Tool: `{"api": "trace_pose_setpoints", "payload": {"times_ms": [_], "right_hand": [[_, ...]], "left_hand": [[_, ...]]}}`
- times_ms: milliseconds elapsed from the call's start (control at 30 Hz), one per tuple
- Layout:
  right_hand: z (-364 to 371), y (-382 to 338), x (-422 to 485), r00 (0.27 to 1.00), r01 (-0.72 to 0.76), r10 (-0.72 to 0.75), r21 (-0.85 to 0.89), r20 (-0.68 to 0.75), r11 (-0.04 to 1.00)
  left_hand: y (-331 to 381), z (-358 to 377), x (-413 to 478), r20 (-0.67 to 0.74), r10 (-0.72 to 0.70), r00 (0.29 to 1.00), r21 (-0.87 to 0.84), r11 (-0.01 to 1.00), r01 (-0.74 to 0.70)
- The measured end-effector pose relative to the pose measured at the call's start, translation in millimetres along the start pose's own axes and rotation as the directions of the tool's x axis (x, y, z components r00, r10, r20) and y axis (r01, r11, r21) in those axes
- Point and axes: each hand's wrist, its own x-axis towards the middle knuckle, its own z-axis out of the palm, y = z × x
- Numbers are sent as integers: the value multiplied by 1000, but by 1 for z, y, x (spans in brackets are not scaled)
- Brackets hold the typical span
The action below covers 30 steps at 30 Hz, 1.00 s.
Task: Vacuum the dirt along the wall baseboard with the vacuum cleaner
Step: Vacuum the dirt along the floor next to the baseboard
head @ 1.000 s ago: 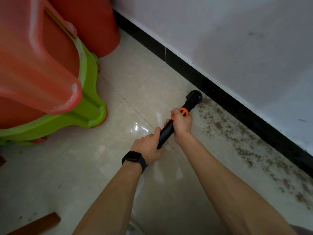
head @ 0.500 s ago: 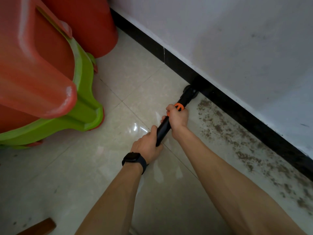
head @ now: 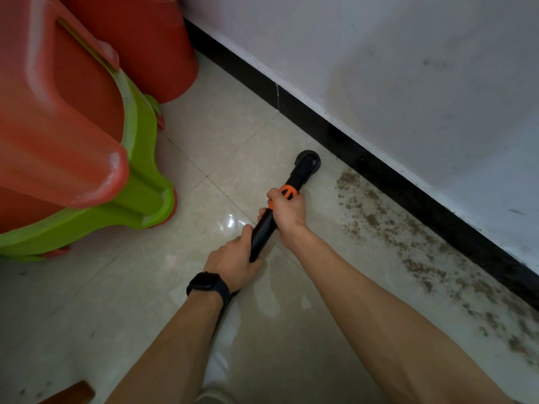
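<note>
Stools (head: 58, 126) (red, green) stand left of vacuum wand (head: 264, 228).

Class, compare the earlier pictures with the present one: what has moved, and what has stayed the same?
The vacuum nozzle, pressed to the black baseboard half a second ago, has drawn back onto the tile, left of the dirt. The left hand and right hand keep their grip on the wand. The dirt and the red and green plastic items look unchanged.
</note>
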Motion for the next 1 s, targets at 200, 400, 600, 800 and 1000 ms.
{"api": "trace_pose_setpoints", "payload": {"times_ms": [200,400,600,800,1000], "right_hand": [[-19,-10,-1,985,60,-51,49,-162,997],[-32,-13,3,990,82,-54,218,-131,973],[-23,-11,11,991,89,-66,211,-114,973],[-10,-12,25,996,78,-69,183,-54,980],[19,-31,44,995,78,-76,-36,63,996]], "left_hand": [[25,-2,4,-34,76,997,72,995,-73],[38,5,7,-68,131,989,242,964,-111],[32,5,13,-71,85,994,173,982,-72],[26,8,22,-122,23,992,86,996,-12],[25,2,35,-181,-117,977,-95,990,102]]}}
